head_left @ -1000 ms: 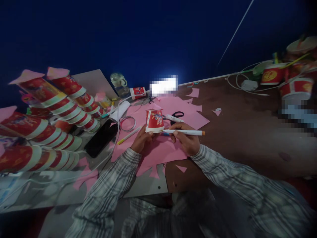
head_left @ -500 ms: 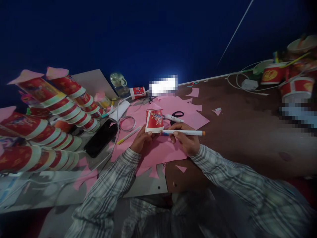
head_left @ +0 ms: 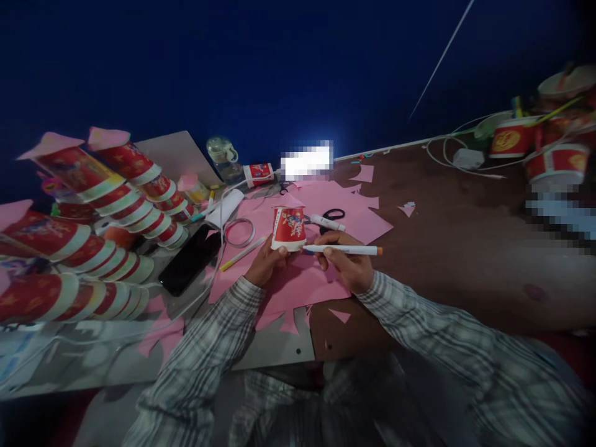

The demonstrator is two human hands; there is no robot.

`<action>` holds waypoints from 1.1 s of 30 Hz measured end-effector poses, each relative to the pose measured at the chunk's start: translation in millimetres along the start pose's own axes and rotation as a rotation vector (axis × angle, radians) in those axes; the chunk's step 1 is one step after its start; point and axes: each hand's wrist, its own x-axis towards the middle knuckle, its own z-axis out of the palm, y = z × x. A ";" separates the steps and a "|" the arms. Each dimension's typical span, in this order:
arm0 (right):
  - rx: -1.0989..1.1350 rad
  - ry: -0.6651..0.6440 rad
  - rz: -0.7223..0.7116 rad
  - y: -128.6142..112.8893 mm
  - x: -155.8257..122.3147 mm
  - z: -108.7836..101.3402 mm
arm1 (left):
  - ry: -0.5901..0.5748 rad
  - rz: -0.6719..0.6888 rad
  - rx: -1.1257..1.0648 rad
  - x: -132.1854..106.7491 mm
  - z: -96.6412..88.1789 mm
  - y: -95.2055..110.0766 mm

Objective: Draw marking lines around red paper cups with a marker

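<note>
Cup, red with a white edge, is over pink paper on the worktop. Leftmost are stacks of similar cups, then a black phone. Next, the left hand's grip pinches the cup's white edge; the right hand's grip pinches a marker, its tip at that edge.

A pixelated white glare at the back edge of the worktop throws a blue halo onto the dim wall. The held cup is fairly crisp, the tubs by the right edge blurred, the stacked cups leftward stretched.
</note>
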 end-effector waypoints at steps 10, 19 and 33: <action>-0.008 0.085 -0.022 -2.1 1.7 2.5 | 0.035 -0.007 0.026 -2.0 2.7 0.3; 0.022 0.039 -0.057 0.0 0.2 -0.4 | 0.025 -0.053 -0.035 -1.3 2.5 3.2; -0.023 0.042 -0.095 -3.1 0.1 0.3 | 0.055 -0.057 -0.051 -0.4 2.1 0.8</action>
